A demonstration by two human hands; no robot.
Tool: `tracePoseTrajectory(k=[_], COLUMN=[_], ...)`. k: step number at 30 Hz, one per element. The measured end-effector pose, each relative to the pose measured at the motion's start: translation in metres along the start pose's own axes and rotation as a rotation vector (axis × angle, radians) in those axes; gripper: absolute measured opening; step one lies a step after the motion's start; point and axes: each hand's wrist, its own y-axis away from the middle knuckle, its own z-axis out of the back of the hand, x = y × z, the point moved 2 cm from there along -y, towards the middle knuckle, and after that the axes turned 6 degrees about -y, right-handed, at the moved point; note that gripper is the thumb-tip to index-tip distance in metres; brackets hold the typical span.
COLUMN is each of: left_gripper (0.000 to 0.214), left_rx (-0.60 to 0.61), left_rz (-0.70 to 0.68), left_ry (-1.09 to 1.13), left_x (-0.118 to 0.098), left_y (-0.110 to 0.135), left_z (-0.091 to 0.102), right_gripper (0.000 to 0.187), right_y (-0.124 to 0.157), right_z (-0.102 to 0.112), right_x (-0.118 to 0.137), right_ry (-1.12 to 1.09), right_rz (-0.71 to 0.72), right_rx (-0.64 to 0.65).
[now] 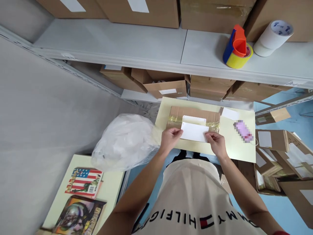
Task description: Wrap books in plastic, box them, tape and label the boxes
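A blank white label [194, 132] is stretched between my two hands over the near side of a cardboard box [190, 112]. My left hand [170, 138] pinches the label's left edge, and my right hand [216, 142] pinches its right edge. Yellowish clear tape [213, 126] runs along the box. Another white label [194, 119] lies on the box just behind the held one, partly covered by it. Whether the held label touches the box, I cannot tell. The box rests on a pale yellow table [230, 150].
A stack of white labels [230, 113] and a pixelated pink item [244, 131] lie on the table's right side. A tape dispenser [237, 49] and white tape rolls [273, 37] stand on the shelf [146, 39]. Left is a stuffed plastic bag [124, 140]; right are piled boxes [272, 140].
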Motion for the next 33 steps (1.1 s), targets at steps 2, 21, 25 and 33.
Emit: tracePoseTrajectory(k=[2,21,25,33], left_gripper=[0.020,0.042,0.039,0.038], left_rx=[0.030,0.061,0.071,0.077], left_rz=[-0.009,0.021,0.004,-0.005], left_ry=[0.002,-0.044,-0.083,-0.141], left_x=[-0.004,-0.002,-0.005,-0.003], left_y=[-0.014,-0.054,-0.059,-0.061], left_z=[-0.001,-0.011,-0.011,-0.010], right_gripper=[0.043,0.044,0.043,0.039], right_y=[-0.013,-0.051,-0.052,-0.052], right_z=[-0.002,-0.006,-0.007,-0.009], right_x=[0.003,0.006,0.007,0.007], right_ry=[0.019,0.117,0.132,0.208], right_rz=[-0.008,-0.102,-0.107,-0.120], right_rx=[0.017,0.001,0.000,0.007])
